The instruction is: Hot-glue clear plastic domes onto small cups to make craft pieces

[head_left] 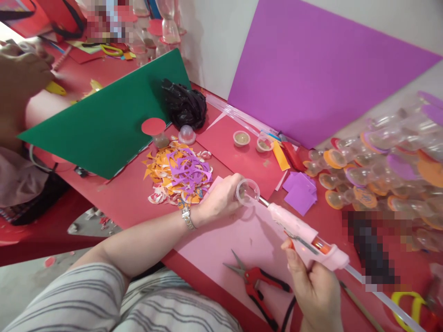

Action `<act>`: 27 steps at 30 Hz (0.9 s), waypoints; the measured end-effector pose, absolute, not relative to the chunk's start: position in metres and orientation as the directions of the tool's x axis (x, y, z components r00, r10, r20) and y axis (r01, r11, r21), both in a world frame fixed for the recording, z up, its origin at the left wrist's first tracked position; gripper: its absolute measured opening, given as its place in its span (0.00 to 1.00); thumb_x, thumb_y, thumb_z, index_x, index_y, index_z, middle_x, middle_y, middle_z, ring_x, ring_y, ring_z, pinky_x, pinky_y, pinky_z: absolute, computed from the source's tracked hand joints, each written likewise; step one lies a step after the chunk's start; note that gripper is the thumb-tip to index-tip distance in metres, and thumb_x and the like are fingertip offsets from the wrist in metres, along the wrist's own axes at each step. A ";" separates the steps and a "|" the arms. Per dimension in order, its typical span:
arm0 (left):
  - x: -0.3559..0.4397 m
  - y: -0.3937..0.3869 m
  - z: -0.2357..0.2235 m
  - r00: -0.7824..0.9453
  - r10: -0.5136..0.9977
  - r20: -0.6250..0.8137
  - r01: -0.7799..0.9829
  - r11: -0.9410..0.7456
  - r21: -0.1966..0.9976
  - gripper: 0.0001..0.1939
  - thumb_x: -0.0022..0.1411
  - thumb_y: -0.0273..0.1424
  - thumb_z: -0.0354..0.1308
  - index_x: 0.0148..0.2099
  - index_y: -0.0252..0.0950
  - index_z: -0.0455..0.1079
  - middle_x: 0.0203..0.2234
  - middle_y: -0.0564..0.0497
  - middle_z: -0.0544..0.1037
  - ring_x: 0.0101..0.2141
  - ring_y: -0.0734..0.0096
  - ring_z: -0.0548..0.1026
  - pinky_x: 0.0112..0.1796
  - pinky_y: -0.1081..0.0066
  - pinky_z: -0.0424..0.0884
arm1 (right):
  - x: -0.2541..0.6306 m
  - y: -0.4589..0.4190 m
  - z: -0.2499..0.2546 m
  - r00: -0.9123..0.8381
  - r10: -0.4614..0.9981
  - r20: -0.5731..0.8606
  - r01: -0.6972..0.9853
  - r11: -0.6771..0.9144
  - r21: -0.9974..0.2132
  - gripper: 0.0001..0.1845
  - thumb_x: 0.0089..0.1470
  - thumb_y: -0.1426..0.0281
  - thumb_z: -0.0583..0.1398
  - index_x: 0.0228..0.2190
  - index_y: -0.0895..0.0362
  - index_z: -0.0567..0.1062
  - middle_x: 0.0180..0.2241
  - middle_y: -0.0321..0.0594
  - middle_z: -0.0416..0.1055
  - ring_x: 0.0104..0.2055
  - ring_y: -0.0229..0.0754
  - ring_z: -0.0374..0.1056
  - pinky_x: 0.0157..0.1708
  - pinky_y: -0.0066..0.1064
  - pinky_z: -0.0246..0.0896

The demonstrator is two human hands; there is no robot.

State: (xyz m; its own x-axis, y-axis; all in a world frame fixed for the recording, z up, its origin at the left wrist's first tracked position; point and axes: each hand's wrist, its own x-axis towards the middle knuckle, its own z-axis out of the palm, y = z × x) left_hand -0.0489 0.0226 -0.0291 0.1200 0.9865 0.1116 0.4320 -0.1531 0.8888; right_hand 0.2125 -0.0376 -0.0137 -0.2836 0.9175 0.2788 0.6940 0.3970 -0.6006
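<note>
My left hand [226,198] grips a small clear plastic cup [248,192], its round rim tilted up. In my right hand [313,286] is a pink hot glue gun [301,235] with a clear glue stick [389,299] out of its back end. The gun's metal nozzle meets the cup's rim or points just inside it; I cannot tell whether they touch. Below, red-handled snips [258,288] lie with blades apart on a pink sheet [221,251]. A stack of purple paper squares [300,191] sits right of the cup.
Orange and purple paper scraps [180,173] are heaped left of my hand. Green [114,120] and purple boards [321,64] stand behind. Many bottle-shaped clear pieces [374,170] crowd the right. Two small cups [241,138] hold sandy material. Another person's hand [27,69] is at left.
</note>
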 end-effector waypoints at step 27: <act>-0.049 0.017 -0.020 0.199 0.974 0.108 0.415 -0.184 0.891 0.07 0.60 0.30 0.60 0.39 0.36 0.66 0.37 0.47 0.75 0.35 0.67 0.74 0.36 0.69 0.70 | 0.211 -0.036 -0.013 -0.254 0.925 0.283 0.740 0.374 -0.559 0.23 0.60 0.53 0.59 0.34 0.60 0.82 0.30 0.50 0.82 0.31 0.49 0.80 0.28 0.28 0.74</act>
State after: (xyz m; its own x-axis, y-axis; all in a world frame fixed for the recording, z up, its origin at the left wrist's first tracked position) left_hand -0.0494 0.0166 -0.0196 0.1988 0.9740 0.1083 0.4153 -0.1838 0.8909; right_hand 0.2107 -0.0362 -0.0128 -0.2540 0.9248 0.2832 0.7397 0.3744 -0.5591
